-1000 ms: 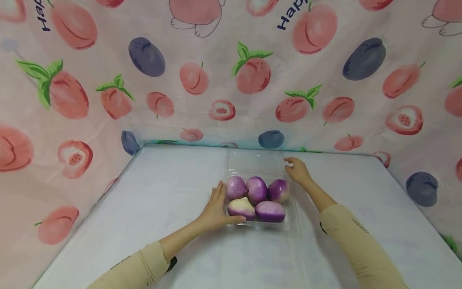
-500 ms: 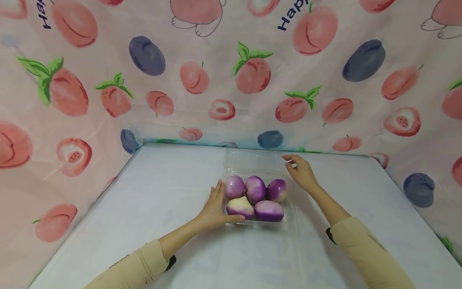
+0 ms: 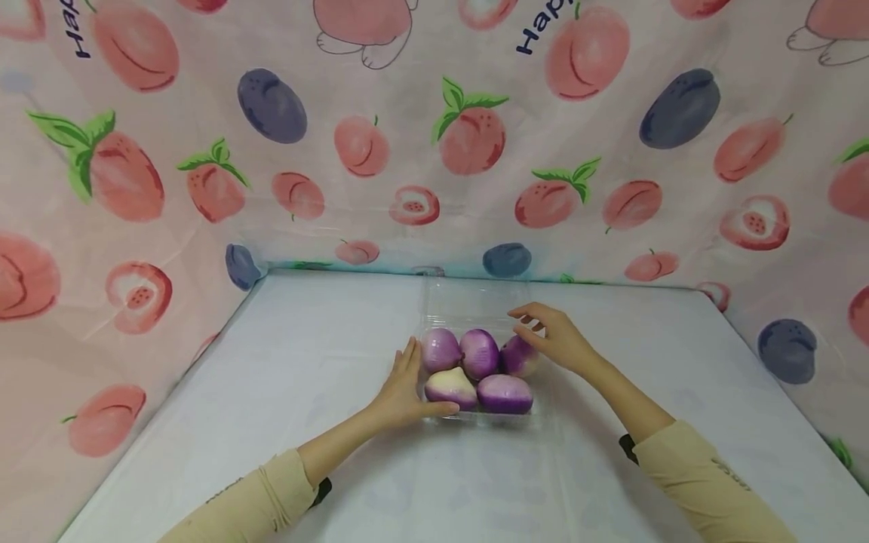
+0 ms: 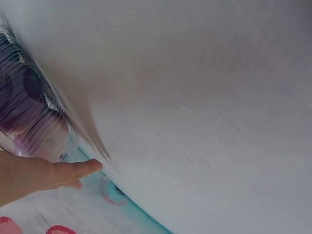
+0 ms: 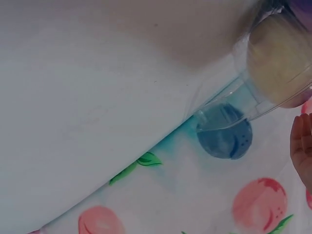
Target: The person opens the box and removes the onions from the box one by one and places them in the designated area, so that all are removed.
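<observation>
A clear plastic clamshell box (image 3: 468, 415) lies on the table with its see-through lid (image 3: 468, 296) folded back. Several purple-and-white vegetables, onion-like or turnip-like, fill it, among them a pale-topped one (image 3: 451, 388) and a purple one (image 3: 505, 394) in front. My left hand (image 3: 397, 397) rests against the box's left side, fingers straight and thumb along the front edge. Over the back right vegetable (image 3: 519, 358) hovers my right hand (image 3: 558, 338), fingers loosely bent, holding nothing and partly covering it. The right wrist view catches only part of that hand (image 5: 302, 151) at its edge.
White cloth covers the table (image 3: 326, 332). Behind it and at the sides hangs a fruit-print cloth (image 3: 380, 219), which meets the table's back edge just behind the lid.
My right hand has moved from beside the lid leftward and nearer, over the back right vegetable. The left hand stays at the box, and the lid remains folded back.
</observation>
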{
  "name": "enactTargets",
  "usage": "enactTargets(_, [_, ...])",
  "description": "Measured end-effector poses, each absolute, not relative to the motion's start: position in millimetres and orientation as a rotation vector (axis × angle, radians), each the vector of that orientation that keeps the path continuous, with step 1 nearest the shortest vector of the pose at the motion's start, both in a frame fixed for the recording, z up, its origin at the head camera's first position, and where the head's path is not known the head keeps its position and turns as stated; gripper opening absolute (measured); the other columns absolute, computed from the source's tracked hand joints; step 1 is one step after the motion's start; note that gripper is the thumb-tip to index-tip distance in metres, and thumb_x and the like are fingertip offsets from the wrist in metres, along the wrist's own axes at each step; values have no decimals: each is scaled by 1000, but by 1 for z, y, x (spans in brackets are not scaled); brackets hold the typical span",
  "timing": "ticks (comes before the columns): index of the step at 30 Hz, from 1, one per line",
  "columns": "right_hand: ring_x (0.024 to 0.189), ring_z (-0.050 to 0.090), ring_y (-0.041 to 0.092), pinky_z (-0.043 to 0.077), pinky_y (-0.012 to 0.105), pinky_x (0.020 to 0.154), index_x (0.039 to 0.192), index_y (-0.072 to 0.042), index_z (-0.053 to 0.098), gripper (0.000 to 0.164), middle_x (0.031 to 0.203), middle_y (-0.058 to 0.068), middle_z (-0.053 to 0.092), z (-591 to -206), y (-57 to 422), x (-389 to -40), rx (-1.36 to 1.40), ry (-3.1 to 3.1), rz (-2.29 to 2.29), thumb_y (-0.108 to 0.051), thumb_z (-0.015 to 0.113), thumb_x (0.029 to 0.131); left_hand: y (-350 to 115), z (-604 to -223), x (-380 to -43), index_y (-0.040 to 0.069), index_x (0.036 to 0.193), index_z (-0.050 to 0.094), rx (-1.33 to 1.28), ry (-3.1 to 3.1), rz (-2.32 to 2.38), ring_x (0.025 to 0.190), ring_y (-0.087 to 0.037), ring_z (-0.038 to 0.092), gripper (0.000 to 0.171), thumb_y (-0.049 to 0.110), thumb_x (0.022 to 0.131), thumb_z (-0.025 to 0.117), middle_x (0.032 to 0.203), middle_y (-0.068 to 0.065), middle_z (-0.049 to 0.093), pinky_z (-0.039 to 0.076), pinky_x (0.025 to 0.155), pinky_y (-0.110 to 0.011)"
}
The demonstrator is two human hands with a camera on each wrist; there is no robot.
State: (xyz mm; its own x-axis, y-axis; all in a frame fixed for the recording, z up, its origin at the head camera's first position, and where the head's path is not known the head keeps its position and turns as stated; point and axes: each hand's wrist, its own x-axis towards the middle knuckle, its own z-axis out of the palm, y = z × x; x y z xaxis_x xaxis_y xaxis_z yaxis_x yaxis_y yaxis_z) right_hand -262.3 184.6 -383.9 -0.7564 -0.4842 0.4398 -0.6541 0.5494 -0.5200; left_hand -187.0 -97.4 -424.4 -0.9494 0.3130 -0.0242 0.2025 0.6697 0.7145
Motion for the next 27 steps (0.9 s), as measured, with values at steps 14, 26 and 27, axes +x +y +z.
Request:
enactTargets(14, [85, 66, 26, 55, 41, 77, 102, 2, 64, 21, 95, 14, 67, -367, 173, -237, 1204, -2685, 856, -8, 69, 84, -99, -421, -191, -3, 150, 6, 437, 2810, 1091, 142, -49, 1, 128, 65, 65, 74, 158, -20, 0, 18, 111, -61])
enactTargets(26, [96, 63, 24, 53, 40, 86, 110, -4, 62, 41, 109, 10, 63, -371, 172, -208, 1264, -2901, 512, -33, 71, 83, -96, -427, -188, -4, 149, 6, 432, 2778, 1132, 141, -51, 3, 127, 62, 65, 76, 158, -21, 1, 21, 109, -63])
enactTargets(27, [97, 63, 24, 53, 41, 86, 112, -4, 62, 42, 109, 10, 63, -374, 171, -206, 1281, -2899, 507, -32, 72, 83, -97, -428, -187, -4, 149, 6, 428, 2775, 1123, 141, -51, 3, 128, 62, 65, 76, 158, -22, 1, 21, 109, -63])
